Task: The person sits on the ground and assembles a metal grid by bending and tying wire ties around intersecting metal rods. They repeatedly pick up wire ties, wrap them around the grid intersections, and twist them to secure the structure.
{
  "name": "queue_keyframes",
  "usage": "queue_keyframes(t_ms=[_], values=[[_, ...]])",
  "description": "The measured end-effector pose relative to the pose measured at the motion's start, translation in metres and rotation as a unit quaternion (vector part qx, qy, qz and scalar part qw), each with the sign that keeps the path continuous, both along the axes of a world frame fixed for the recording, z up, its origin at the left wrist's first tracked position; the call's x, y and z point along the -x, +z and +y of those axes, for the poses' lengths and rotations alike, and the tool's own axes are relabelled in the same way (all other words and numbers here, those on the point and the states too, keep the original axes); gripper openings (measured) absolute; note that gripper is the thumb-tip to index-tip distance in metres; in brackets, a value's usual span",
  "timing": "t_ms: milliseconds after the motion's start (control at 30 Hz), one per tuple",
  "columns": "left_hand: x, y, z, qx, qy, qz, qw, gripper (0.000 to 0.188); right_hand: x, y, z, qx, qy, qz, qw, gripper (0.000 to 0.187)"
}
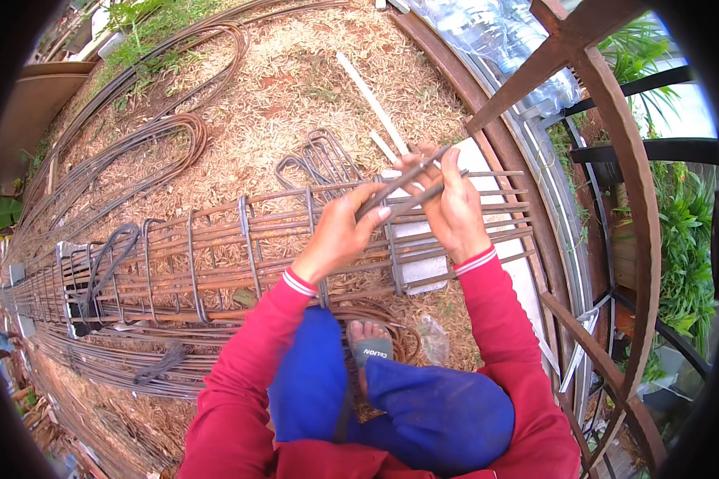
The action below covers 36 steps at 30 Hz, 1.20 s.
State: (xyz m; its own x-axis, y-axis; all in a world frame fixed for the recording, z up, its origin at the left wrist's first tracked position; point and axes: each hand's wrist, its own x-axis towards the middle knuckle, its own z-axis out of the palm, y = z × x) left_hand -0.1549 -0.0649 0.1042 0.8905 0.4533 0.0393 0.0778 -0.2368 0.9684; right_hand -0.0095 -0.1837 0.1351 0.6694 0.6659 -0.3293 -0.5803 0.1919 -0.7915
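Note:
Both my hands are raised over a long cage of rusty reinforcing bars (216, 275), tied with dark steel stirrups. My left hand (335, 231) is closed around the near end of a dark steel piece (403, 184), which shows as two nearly parallel bars. At its far end, my right hand (454, 203) grips it with thumb and fingers. Whether the bars join is hidden by my fingers. Several loose bent stirrups (319, 160) lie on the ground beyond the cage.
Long bent rods (160, 152) lie at left on dry straw. White strips (367, 96) lie ahead, and a white board (487, 168) sits beneath the cage's right end. Brown metal framework (627, 160) rises at right. My sandalled foot (371, 343) stands near coiled rod (407, 335).

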Motion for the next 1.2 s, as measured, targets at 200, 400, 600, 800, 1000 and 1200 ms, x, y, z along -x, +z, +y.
queue_keyframes(t_ms=[200, 400, 600, 800, 1000, 1200], values=[[0.058, -0.006, -0.067, 0.132, 0.021, 0.059, 0.989, 0.033, 0.062, -0.004, -0.078, 0.126, 0.027, -0.043, 0.991, 0.033], [0.084, -0.005, -0.119, -0.049, 0.007, 0.013, 0.999, 0.027, 0.098, 0.010, -0.122, 0.155, -0.014, -0.118, 0.981, 0.033], [0.112, -0.005, -0.137, -0.183, -0.014, 0.054, 0.981, 0.032, 0.127, 0.008, -0.140, 0.184, -0.021, -0.102, 0.977, 0.039], [0.146, -0.012, -0.139, -0.309, -0.092, 0.115, 0.940, 0.043, 0.170, 0.000, -0.157, 0.195, 0.000, -0.082, 0.977, 0.042], [0.154, -0.014, -0.133, -0.333, -0.092, 0.124, 0.930, 0.030, 0.187, -0.002, -0.174, 0.164, -0.017, -0.068, 0.984, 0.039], [0.150, -0.011, -0.121, -0.366, -0.120, 0.050, 0.921, 0.028, 0.185, 0.013, -0.183, 0.131, 0.004, -0.093, 0.987, 0.036]])
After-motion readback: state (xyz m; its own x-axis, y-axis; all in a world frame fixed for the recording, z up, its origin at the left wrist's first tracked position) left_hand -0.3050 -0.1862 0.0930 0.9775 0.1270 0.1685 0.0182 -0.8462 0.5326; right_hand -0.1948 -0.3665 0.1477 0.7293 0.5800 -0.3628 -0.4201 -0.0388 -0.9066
